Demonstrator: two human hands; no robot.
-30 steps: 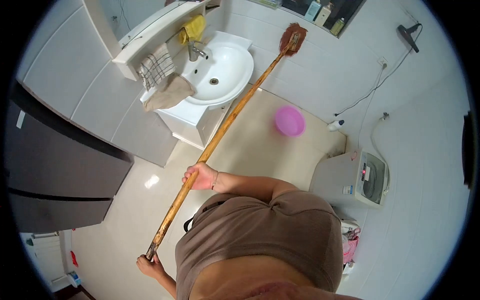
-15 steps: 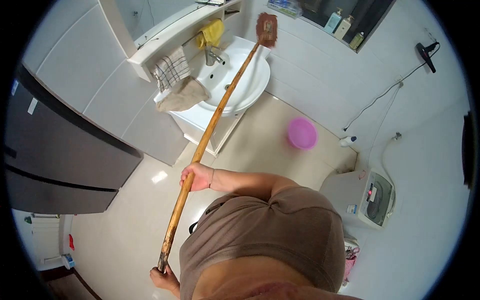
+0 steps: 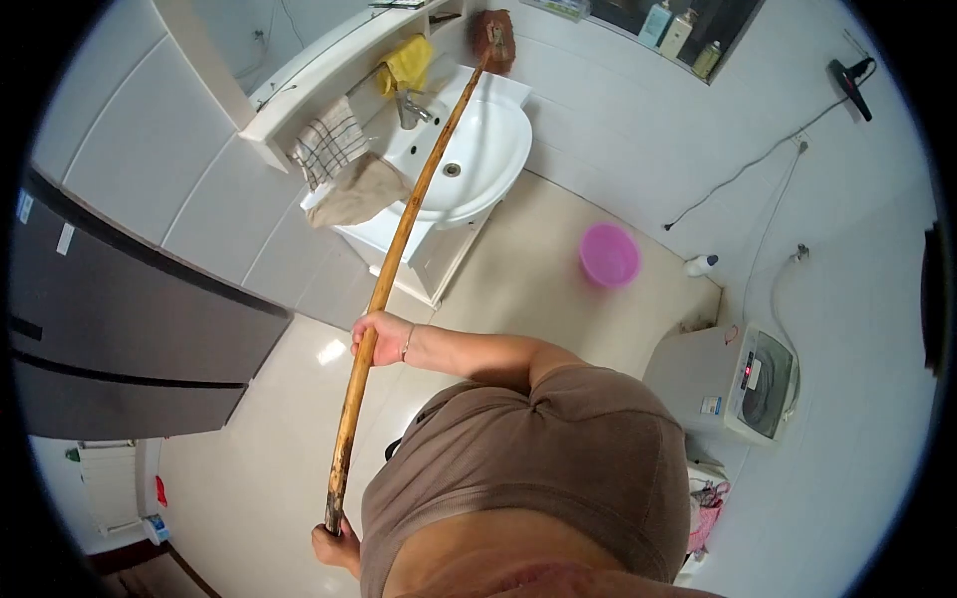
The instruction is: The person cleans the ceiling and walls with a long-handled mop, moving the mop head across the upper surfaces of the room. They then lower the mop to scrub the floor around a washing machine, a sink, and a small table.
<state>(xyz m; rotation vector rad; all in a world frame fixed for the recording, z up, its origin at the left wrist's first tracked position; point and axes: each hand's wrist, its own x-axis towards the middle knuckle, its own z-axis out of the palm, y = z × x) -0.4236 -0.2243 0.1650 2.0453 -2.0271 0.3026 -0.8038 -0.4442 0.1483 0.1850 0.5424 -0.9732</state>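
Observation:
A long-handled mop (image 3: 411,214) slants across the view, with a straight wooden pole and a reddish-brown head. The mop head (image 3: 495,44) is at the white tiled wall behind the washbasin. My right hand (image 3: 384,339) is closed round the middle of the pole, a thin bracelet on its wrist. Down at the dark, worn butt end, my left hand (image 3: 336,546) grips the pole close to my side; my body partly hides that wrist. Between the hands and the head, the pole crosses over the white washbasin (image 3: 503,149) and its counter.
A yellow cloth (image 3: 404,66), a checked towel (image 3: 329,142) and a beige cloth (image 3: 361,191) hang or lie by the faucet (image 3: 411,110). A pink basin (image 3: 609,255) stands on the floor, near a washing machine (image 3: 718,384). Bottles (image 3: 678,35) line the window ledge. A dark refrigerator (image 3: 130,309) stands left.
The mop head has shifted left along the wall, toward the corner by the mirror shelf. My right hand has moved slightly forward, and the whole view has turned a little. Both hands keep their grip.

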